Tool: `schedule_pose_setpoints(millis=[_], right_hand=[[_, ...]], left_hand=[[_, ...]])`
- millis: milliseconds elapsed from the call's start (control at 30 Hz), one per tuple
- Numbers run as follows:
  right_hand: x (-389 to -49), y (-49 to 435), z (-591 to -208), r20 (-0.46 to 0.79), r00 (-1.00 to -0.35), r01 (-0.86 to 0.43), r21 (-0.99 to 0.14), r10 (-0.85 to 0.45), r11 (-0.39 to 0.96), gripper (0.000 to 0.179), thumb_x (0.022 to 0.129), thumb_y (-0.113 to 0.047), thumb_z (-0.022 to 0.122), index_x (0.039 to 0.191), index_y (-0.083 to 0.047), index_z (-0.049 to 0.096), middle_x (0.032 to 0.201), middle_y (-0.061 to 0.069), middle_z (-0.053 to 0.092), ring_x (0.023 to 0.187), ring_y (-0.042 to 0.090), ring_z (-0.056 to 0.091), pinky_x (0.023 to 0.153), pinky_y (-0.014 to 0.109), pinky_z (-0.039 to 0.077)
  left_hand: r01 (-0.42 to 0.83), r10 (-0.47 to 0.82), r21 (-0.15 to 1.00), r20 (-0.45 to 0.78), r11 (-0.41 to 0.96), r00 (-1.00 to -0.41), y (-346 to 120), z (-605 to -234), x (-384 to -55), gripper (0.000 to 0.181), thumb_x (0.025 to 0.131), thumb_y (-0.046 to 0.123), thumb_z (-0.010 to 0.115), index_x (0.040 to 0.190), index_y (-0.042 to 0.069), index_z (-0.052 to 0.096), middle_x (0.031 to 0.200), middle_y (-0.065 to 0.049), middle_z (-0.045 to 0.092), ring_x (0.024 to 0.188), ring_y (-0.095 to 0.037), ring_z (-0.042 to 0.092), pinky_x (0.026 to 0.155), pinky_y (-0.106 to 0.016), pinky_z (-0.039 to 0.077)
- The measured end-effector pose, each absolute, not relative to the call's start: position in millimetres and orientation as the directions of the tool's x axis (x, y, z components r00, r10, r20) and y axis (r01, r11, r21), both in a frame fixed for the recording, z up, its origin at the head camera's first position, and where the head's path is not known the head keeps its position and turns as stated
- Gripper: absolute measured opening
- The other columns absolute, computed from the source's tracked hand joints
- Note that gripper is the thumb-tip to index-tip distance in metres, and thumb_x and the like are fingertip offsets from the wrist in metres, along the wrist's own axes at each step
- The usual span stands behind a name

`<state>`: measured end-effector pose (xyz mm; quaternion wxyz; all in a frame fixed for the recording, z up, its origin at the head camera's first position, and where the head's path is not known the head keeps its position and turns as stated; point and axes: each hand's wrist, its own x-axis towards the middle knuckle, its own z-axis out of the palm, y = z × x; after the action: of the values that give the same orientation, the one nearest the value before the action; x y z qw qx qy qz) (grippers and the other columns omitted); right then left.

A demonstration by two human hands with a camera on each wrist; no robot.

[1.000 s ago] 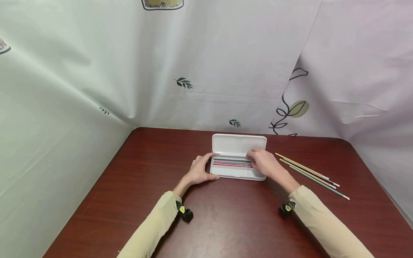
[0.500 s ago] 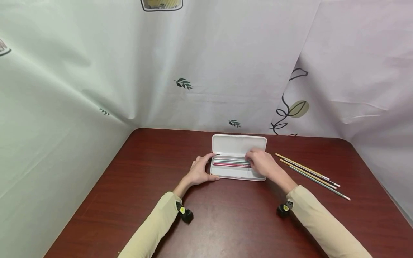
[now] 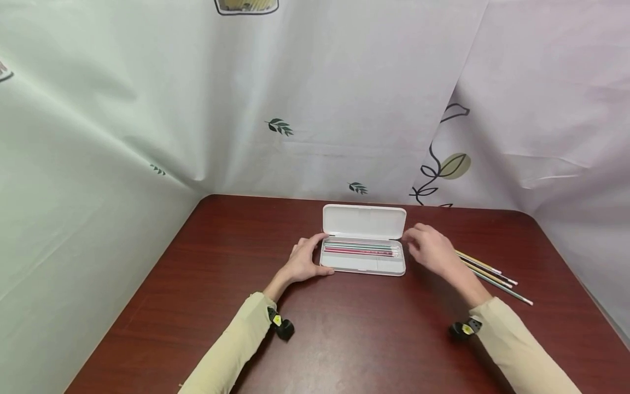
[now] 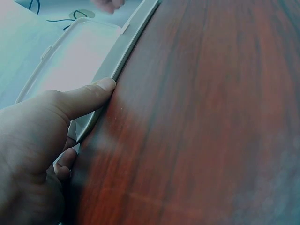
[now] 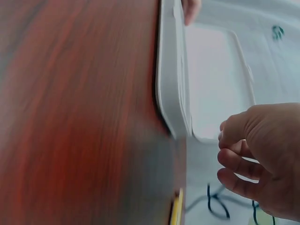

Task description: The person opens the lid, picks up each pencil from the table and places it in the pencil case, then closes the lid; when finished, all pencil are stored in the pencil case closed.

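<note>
An opened white pencil case [image 3: 354,264] lies at the back middle of the table, its lid [image 3: 364,221] tilted up behind. Several pencils [image 3: 359,249], pinkish-red, green and pale, lie side by side inside. My left hand [image 3: 301,264] grips the case's left end; in the left wrist view the thumb [image 4: 96,93] presses its front edge. Just beyond the right end hovers my right hand [image 3: 434,250], fingers loosely curled and holding nothing, as the right wrist view also shows. Several loose pencils [image 3: 492,275], yellow, black and green, lie on the table, partly hidden by the right hand.
The dark red-brown wooden table [image 3: 344,339] has rounded back corners. A pale cloth [image 3: 315,98] with leaf prints hangs close behind it and along the left side. Each wrist bears a small black camera [image 3: 284,328].
My right hand has lifted out of the case and moved right, uncovering the pencils' right ends and now covering part of the loose pencils. The left hand keeps its place.
</note>
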<state>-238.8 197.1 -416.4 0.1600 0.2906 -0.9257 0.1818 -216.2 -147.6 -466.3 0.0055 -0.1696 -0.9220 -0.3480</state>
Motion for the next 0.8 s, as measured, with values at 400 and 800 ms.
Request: schedule_pose_setpoints(millis=[400,800], right_hand=[[-188,292,-423,0.457,-0.812,-0.519,-0.282,-0.362,0.807,0.022,0.07,0.009,0.072,0.089,-0.002,0.07,0.084,0.007,0.062,0.068,0.023,0.058,0.057,0.041,0.045],[-152,341,-433,0.366,-0.903,-0.346,-0.308,-0.225,0.886,0.023,0.071,0.008,0.076,0.091,0.001,0.069,0.088,0.017,0.062,0.07,0.033,0.058,0.056,0.049,0.043]], left_hand=[[0.318,0.308,0.641,0.132,0.698,-0.942,-148,-466,-218,0.092,0.071,0.033,0.091,0.148,0.015,0.045,0.115,-0.01,0.058,0.11,-0.027,0.044,0.09,-0.045,0.033],[0.315,0.311,0.637,0.123,0.703,-0.942,-148,-467,-219,0.093,0.071,0.034,0.091,0.149,0.016,0.044,0.117,-0.01,0.059,0.111,-0.027,0.043,0.092,-0.046,0.033]])
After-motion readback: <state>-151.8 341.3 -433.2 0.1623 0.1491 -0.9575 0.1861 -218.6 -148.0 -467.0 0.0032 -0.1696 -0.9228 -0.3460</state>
